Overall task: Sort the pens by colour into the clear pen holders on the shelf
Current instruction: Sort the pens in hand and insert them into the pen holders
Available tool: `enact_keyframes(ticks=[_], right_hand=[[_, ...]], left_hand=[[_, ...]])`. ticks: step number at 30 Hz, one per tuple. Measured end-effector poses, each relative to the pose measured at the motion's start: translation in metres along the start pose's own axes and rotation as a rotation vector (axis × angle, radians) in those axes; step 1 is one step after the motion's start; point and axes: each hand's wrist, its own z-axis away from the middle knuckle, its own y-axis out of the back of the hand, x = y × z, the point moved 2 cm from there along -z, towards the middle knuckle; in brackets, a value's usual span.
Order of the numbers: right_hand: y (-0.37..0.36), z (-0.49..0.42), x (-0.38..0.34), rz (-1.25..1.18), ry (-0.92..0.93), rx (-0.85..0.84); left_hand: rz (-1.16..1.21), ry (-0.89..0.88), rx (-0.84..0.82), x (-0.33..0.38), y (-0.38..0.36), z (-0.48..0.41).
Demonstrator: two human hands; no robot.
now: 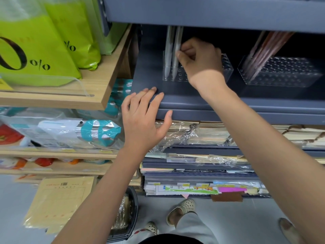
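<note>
Two clear pen holders stand on the dark grey shelf (pixel 153 55). The left holder (pixel 227 67) carries two pale grey pens (pixel 169 50) upright at its left end. My right hand (pixel 198 59) reaches into the shelf and pinches the right-hand grey pen (pixel 177 48) between thumb and fingers. The right holder (pixel 284 73) has several brown-red pens (pixel 263 48) leaning at its left end. My left hand (pixel 142 118) rests with straight fingers on the shelf's front edge and holds nothing.
A shelf board (pixel 211 11) hangs low above the holders. Green bags (pixel 35 41) sit on a wooden shelf at the left. Wrapped notebooks (pixel 202 132) and paper stacks fill the shelves below. A basket (pixel 126 213) and yellow envelopes (pixel 61 199) are near the floor.
</note>
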Motion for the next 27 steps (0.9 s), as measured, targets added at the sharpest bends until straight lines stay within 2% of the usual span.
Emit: enact_keyframes(ticks=[6,9,13,16,19,23,27], right_hand=[[0.005,0.007,0.000,-0.085,-0.054,-0.032],[0.018,0.021,0.001,-0.180,-0.069,0.018],[0.052,0.048,0.004,-0.356,-0.081,0.066],[0.080,0.080,0.012,-0.426,-0.093,0.060],[0.103,0.125,0.027,-0.517,-0.113,0.011],[0.108,0.197,0.076,-0.588,-0.303,-0.101],[0.078,0.304,0.168,-0.571,-0.767,-0.122]], left_hand=[[0.028,0.017,-0.115,0.003,0.011,-0.003],[0.099,0.066,-0.221,0.005,0.022,-0.008],[0.406,0.242,-0.305,0.008,0.047,-0.018],[0.706,0.446,-0.278,0.013,0.073,-0.015],[0.904,0.593,-0.280,0.020,0.094,0.002],[1.091,0.833,-0.315,0.026,0.098,0.057],[1.038,1.114,-0.554,0.035,0.069,0.153]])
